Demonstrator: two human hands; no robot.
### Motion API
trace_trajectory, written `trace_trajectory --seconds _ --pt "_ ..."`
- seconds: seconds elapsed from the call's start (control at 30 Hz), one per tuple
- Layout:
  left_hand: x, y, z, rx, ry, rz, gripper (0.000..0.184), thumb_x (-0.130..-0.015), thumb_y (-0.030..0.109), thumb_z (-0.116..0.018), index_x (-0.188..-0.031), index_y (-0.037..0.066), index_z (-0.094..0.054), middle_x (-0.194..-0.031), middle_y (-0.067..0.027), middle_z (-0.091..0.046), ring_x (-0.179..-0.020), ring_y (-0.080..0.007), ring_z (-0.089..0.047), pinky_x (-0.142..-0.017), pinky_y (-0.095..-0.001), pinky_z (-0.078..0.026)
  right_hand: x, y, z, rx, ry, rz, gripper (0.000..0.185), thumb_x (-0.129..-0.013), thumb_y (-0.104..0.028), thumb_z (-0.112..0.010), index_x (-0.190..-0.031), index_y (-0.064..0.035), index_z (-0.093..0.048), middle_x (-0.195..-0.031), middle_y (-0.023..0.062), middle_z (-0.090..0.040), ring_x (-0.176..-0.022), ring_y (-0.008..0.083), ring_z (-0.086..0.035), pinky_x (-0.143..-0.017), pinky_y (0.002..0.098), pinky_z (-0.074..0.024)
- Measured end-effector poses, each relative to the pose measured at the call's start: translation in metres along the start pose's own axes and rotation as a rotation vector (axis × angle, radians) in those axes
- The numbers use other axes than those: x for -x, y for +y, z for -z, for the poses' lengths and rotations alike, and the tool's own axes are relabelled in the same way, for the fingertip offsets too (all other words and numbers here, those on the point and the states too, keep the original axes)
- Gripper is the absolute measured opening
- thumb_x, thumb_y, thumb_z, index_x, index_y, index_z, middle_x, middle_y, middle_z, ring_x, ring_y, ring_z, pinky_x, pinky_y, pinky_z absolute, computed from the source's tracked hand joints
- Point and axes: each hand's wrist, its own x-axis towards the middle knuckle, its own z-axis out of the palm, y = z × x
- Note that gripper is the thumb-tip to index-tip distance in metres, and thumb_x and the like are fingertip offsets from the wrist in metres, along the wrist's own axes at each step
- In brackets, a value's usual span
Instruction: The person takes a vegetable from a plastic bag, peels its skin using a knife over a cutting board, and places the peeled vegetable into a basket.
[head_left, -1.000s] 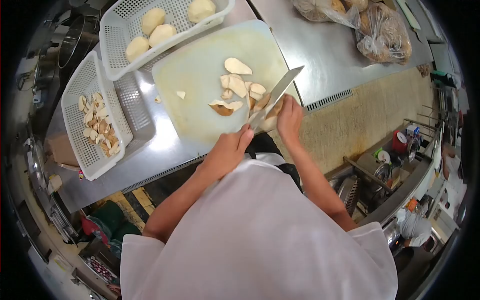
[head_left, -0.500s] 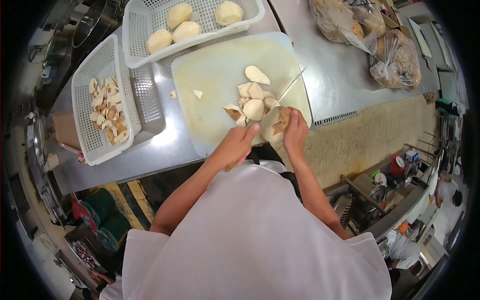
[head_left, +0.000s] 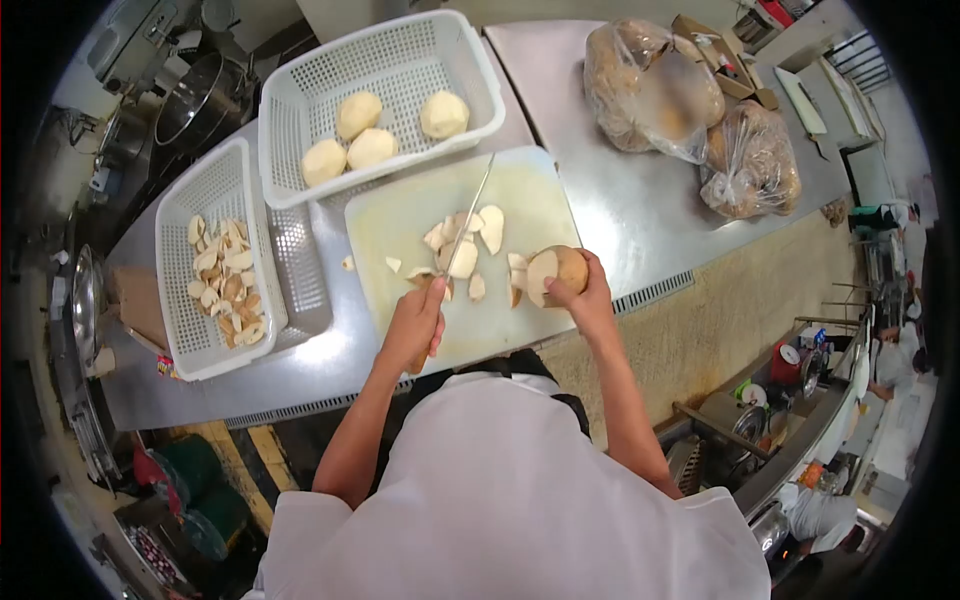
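My left hand [head_left: 412,325] is closed around the handle of a long knife [head_left: 474,205], its blade pointing away from me over a pile of peel slices [head_left: 463,262]. In my right hand [head_left: 592,297] is a partly peeled jicama [head_left: 568,268], gripped at the right edge of the white cutting board [head_left: 385,215]. A pale cut face on the jicama is turned toward the left; brown skin covers its upper and right side. A few more cut pieces [head_left: 516,278] lie against its left side. Knife and jicama are apart.
Behind the board, a white basket [head_left: 385,182] holds several peeled jicamas [head_left: 444,115]. A second basket [head_left: 262,225] at left contains peelings. Clear bags of unpeeled roots [head_left: 752,165] sit at the back right of the steel table [head_left: 615,215]. Other people are at far right.
The knife has moved left, away from the jicama and over the slices. My right hand has turned the jicama, bringing its cut face into view. The camera view has shifted.
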Motion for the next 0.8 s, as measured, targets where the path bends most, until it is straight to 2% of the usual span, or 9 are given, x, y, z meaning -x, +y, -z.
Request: trace_trajectory --seconds 0.1,0.17,0.2,0.23,0.3,0.33,0.5,0.6,0.8 --pt "0.008 -0.002 -0.001 -0.084 -0.029 0.015 0.058 -0.110 0.053 -0.041 -0.088 0.001 -0.058 -0.053 -0.0032 -0.049 -0.038 -0.0120 -0.049 -0.035 -0.0302 -0.040 0.005 -0.012 -0.003 0.351 -0.005 0.124 0.084 -0.078 -0.028 -0.088 -0.144 -0.0021 -0.044 -0.134 0.0199 -0.052 -0.121 0.0330 -0.058 -0.101 0.0414 -0.0519" --pt "0.022 0.000 -0.011 -0.139 -0.126 0.011 0.063 -0.110 0.055 -0.039 -0.102 -0.002 -0.066 -0.053 -0.0018 -0.049 -0.039 -0.0097 -0.047 -0.036 -0.0280 -0.040 0.008 -0.018 0.001 0.430 -0.075 0.112 0.091 -0.074 -0.028 -0.091 -0.146 -0.0025 -0.041 -0.135 0.0212 -0.045 -0.123 0.0354 -0.055 -0.104 0.0431 -0.0500" --pt "0.033 0.009 -0.017 -0.203 -0.152 -0.038 0.063 -0.111 0.051 -0.039 -0.125 -0.005 -0.066 -0.055 -0.0119 -0.057 -0.045 -0.0232 -0.059 -0.047 -0.0371 -0.049 0.011 -0.017 0.002 0.451 -0.118 0.093 0.092 -0.073 -0.025 -0.092 -0.146 -0.0033 -0.040 -0.134 0.0221 -0.047 -0.123 0.0357 -0.056 -0.103 0.0429 -0.0504" --pt "0.040 0.008 -0.021 -0.195 -0.147 -0.036 0.063 -0.111 0.051 -0.039 -0.125 -0.005 -0.066 -0.055 -0.0119 -0.057 -0.045 -0.0232 -0.059 -0.047 -0.0371 -0.049 0.013 -0.016 0.002 0.472 -0.163 0.071 0.094 -0.071 -0.023 -0.093 -0.146 -0.0041 -0.040 -0.134 0.0230 -0.049 -0.123 0.0360 -0.057 -0.102 0.0427 -0.0508" --pt "0.052 0.015 -0.029 -0.497 -0.104 -0.357 0.058 -0.112 0.043 -0.039 -0.140 -0.003 -0.059 -0.065 -0.0255 -0.063 -0.064 -0.0419 -0.067 -0.065 -0.0490 -0.054 0.013 -0.010 -0.001 0.443 -0.196 0.067 0.094 -0.070 -0.018 -0.093 -0.146 -0.0067 -0.039 -0.132 0.0222 -0.054 -0.122 0.0340 -0.059 -0.102 0.0417 -0.0510" --pt "0.065 0.027 -0.025 -0.499 -0.179 -0.235 0.053 -0.111 0.039 -0.041 -0.141 -0.002 -0.058 -0.076 -0.0340 -0.063 -0.081 -0.0522 -0.066 -0.079 -0.0560 -0.051 0.014 -0.008 -0.002 0.409 -0.185 0.076 0.091 -0.070 -0.019 -0.092 -0.145 -0.0062 -0.041 -0.130 0.0238 -0.058 -0.120 0.0373 -0.061 -0.101 0.0431 -0.0515" --pt "0.099 0.025 -0.016 -0.632 -0.237 -0.194 0.055 -0.110 0.042 -0.043 -0.147 0.002 -0.051 -0.075 -0.0309 -0.066 -0.078 -0.0500 -0.067 -0.075 -0.0567 -0.053 0.005 0.013 -0.001 0.361 -0.244 0.161 0.078 -0.072 -0.018 -0.088 -0.138 -0.0027 -0.050 -0.124 0.0246 -0.066 -0.117 0.0406 -0.065 -0.098 0.0428 -0.0527" --pt "0.093 0.023 -0.027 -0.718 -0.229 -0.196 0.054 -0.109 0.040 -0.045 -0.148 0.003 -0.048 -0.078 -0.0298 -0.067 -0.077 -0.0499 -0.067 -0.073 -0.0572 -0.053 0.004 0.026 0.002 0.467 -0.196 0.391 0.069 -0.073 -0.013 -0.086 -0.133 0.0012 -0.055 -0.119 0.0244 -0.069 -0.115 0.0404 -0.066 -0.097 0.0409 -0.0536" --pt "0.014 0.020 -0.077 -0.639 -0.128 -0.345 0.049 -0.110 0.036 -0.045 -0.141 -0.001 -0.050 -0.077 -0.0292 -0.067 -0.075 -0.0510 -0.067 -0.069 -0.0581 -0.052 0.015 -0.011 0.002 0.283 -0.207 0.041 0.079 -0.074 -0.017 -0.088 -0.138 0.0027 -0.047 -0.121 0.0244 -0.070 -0.114 0.0376 -0.068 -0.095 0.0426 -0.0540"
